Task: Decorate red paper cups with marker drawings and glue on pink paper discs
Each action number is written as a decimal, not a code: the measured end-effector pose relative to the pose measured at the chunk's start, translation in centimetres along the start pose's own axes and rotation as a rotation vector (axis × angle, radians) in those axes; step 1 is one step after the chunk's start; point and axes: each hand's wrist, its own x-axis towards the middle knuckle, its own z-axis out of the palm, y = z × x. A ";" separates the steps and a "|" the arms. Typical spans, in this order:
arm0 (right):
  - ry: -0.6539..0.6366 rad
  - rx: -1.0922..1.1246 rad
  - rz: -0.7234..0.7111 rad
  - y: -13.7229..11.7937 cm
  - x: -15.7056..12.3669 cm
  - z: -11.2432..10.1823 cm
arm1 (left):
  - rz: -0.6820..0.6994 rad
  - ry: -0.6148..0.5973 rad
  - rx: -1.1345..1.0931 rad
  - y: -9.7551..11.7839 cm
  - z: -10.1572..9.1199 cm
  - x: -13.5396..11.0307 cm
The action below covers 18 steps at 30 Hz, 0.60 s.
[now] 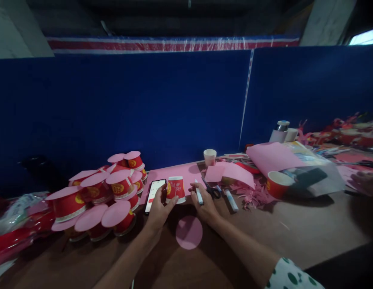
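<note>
My left fingers (174,200) are holding a red cup (175,188) by the side, and my right fingers (204,192) are pinching a white tube (199,192). No pink top on this cup yet; a loose pink circle (189,233) lies on the table (294,230) just nearer me. Loads look done, judging by the pile of cups (119,190) with pink discs (90,217) to my left.
</note>
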 end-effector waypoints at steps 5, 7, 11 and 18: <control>0.028 0.032 0.007 0.3 0.2 -0.2 | 0.178 -0.050 0.414 0.9 -1.0 -0.5; 0.043 0.052 0.022 0.2 0.2 -0.2 | 0.260 -0.063 0.565 1.2 -1.3 -0.8; 0.026 0.099 0.030 0.0 0.2 -0.4 | 0.405 -0.114 0.804 1.6 -1.3 -1.3; -0.068 0.182 -0.022 -0.5 -0.1 -0.8 | 0.530 -0.176 0.988 2.7 -0.1 -2.4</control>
